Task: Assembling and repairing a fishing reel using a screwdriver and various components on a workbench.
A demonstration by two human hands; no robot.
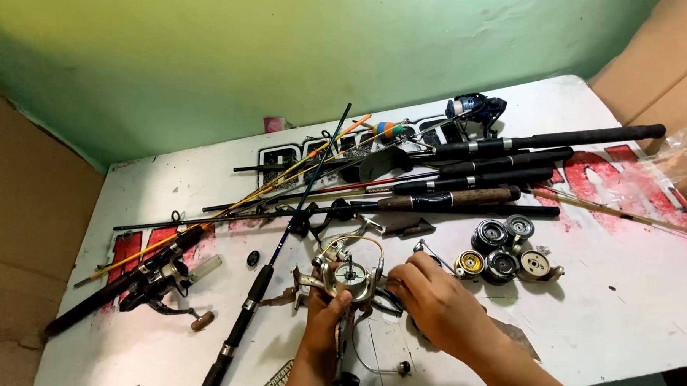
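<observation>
**Here, two hands on a spinning reel amid rods and spools**

Near the front edge of the white table (629, 302), the left hand (322, 329) is closed around a silver spinning reel (350, 277), thumb pressed up against its body and fingers wrapped behind. The reel sits just right of centre, low in the view, its round face turned up toward the camera and its wire bail (357, 241) arching over the far side. The right hand (438, 303) comes in from the right, fingers curled and pinched at the reel's right side; what the fingertips grip there is too small to tell.

Just right of the hands lies a cluster of loose spools (505, 252), dark and silver, one with a yellow centre, touching one another. Farther back, a bundle of dark rod handles (496, 172) lies side by side, ends pointing right, one with a cork grip. Thin rod blanks fan out from them toward the left, crossing each other. A blue reel (476, 108) sits at the far edge. To the left, a black rod with a reel attached (154, 281) lies diagonally, and another dark rod (256, 296) runs toward the near edge beside the left hand.
</observation>
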